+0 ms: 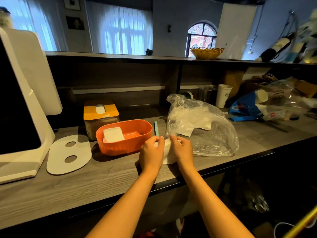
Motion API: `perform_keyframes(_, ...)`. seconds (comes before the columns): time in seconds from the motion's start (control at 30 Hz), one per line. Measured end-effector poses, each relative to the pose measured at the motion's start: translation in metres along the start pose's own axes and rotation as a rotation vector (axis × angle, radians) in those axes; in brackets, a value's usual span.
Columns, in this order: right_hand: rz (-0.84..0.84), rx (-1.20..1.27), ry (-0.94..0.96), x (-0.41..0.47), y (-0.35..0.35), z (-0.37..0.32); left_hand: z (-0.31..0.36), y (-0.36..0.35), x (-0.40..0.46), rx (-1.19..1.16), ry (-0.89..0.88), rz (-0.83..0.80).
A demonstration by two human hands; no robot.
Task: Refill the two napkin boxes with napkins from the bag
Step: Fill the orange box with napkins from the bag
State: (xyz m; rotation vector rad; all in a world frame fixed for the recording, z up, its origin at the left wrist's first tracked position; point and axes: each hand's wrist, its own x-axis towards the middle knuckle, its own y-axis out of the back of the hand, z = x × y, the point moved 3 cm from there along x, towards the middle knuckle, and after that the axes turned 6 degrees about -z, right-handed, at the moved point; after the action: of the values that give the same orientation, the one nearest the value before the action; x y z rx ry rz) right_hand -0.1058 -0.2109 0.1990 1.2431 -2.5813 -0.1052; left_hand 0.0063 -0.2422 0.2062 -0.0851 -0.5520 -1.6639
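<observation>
Countertop (106, 170): both hands gripping napkins (167, 154)

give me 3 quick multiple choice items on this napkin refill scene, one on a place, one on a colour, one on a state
1. Where does the white lid with two holes lie?
A. on the orange box
B. flat on the counter, left of the orange box
C. inside the plastic bag

2. What colour is the lid of the closed napkin box behind the orange one?
A. yellow
B. green
C. black

3. What state is the orange box in?
A. closed and full
B. upside down
C. open, with a few napkins at its left end

Answers:
1 B: the lid rests on the counter beside the box.
2 A: its top is yellow with a white napkin showing in the slot.
3 C: no lid is on it, and napkins sit at the left while the orange bottom shows at the right.
</observation>
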Motion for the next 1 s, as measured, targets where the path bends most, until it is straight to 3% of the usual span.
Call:
perform_keyframes(0.2, 0.165, -0.079, -0.03, -0.004, 0.014, -0.003, 0.003, -0.004, -0.001, 0.001, -0.063, -0.186)
perform_keyframes(0.3, 0.249, 0.036, -0.039, -0.006, 0.02, -0.003, 0.001, -0.006, 0.001, -0.046, -0.059, -0.237)
perform_keyframes(0.53, -0.162, 0.23, 0.02, -0.009, 0.008, -0.008, -0.007, 0.012, 0.002, -0.286, 0.193, 0.068)
perform_keyframes(0.6, -0.118, 0.29, -0.004, -0.008, 0.011, -0.005, -0.006, 0.012, 0.002, -0.36, 0.181, -0.011)
perform_keyframes(0.77, 0.043, 0.625, -0.141, -0.009, 0.021, -0.002, -0.002, -0.002, -0.001, -0.375, 0.15, -0.465)
perform_keyframes(1.0, -0.128, 0.336, -0.013, -0.014, 0.009, -0.014, -0.006, -0.004, 0.002, -0.434, 0.25, -0.589)
